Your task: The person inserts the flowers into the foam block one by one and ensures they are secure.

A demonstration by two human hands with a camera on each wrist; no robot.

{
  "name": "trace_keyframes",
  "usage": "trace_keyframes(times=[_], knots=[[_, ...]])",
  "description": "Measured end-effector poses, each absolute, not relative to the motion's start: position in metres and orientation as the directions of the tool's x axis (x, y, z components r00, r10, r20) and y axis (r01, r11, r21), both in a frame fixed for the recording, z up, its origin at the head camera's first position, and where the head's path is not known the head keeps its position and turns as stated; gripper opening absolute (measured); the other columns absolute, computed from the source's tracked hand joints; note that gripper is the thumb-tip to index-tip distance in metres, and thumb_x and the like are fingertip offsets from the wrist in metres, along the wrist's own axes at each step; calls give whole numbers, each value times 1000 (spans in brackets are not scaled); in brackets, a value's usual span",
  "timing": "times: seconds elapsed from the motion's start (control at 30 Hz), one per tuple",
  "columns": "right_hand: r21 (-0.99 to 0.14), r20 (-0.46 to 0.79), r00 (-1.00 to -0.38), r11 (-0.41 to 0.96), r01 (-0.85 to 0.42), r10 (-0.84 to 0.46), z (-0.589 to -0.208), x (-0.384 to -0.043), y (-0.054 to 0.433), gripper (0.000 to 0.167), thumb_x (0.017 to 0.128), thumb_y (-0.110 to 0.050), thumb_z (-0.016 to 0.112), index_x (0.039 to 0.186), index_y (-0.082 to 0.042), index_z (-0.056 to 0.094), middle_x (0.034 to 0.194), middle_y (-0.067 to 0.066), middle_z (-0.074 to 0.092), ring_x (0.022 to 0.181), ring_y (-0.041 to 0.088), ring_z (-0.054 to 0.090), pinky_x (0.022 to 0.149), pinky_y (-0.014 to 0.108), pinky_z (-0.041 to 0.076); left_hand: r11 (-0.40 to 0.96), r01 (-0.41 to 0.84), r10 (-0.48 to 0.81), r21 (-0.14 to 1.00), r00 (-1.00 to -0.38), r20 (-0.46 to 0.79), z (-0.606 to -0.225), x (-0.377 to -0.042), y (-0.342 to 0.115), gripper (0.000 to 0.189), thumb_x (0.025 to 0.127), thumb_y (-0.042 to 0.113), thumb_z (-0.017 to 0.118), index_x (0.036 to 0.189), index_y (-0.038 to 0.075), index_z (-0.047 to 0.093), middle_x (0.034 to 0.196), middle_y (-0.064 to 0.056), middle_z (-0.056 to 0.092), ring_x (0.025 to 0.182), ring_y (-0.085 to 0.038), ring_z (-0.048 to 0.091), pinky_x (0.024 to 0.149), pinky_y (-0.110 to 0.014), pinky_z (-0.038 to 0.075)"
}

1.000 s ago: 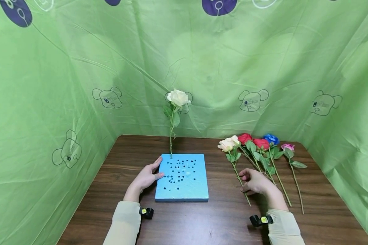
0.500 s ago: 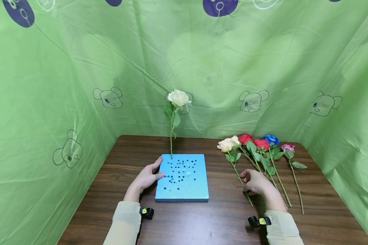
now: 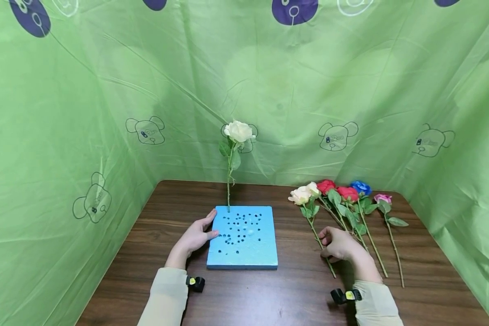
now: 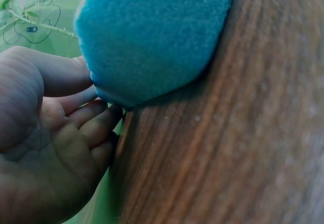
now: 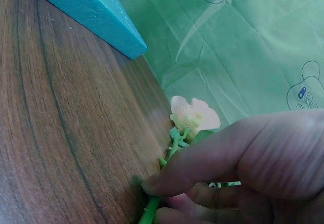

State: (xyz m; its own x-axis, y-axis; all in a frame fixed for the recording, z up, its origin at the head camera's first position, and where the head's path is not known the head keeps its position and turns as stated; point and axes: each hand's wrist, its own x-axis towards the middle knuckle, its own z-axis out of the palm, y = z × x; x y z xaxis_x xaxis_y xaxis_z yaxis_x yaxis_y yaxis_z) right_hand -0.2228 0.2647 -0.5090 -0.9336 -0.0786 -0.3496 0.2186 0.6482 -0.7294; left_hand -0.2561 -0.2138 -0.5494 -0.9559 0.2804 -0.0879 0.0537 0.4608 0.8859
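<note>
My left hand point(image 3: 192, 236) grips the left edge of a blue foam block point(image 3: 244, 259) pierced with many small holes. In the left wrist view, the thumb point(image 4: 66, 75) lies against the block's upper edge, with the other fingers curled by its lower side. A white rose point(image 3: 239, 131) stands upright in the block near its back left corner. On the right, my right hand point(image 3: 342, 246) pinches the stem of a pale peach rose point(image 3: 299, 195) lying on the table. The right wrist view shows its green stem point(image 5: 149, 212) between thumb and fingers, bloom pointing away.
Beside the right hand lie a second pale rose point(image 3: 313, 189), red roses point(image 3: 347, 194), a blue rose point(image 3: 361, 187) and a pink rose point(image 3: 382, 198), some stems crossing. Green cloth point(image 3: 285, 90) walls in the brown wooden table point(image 3: 244, 299) at the back and sides.
The right thumb and fingers have come together on the peach rose's stem, and its lower end has shifted slightly right. The left hand and foam block stay in place.
</note>
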Motion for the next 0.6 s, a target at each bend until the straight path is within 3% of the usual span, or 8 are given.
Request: trace_keyframes(times=[0.6], knots=[[-844, -316, -928, 505, 181, -196, -504, -224, 267, 53, 78, 12, 73, 126, 6, 53, 104, 18, 57, 80, 27, 66, 67, 48, 63, 453, 56, 285, 890, -955, -85, -548, -256, -213, 75, 106, 13, 69, 170, 13, 29, 177, 1, 21, 163, -29, 13, 129, -56, 16]])
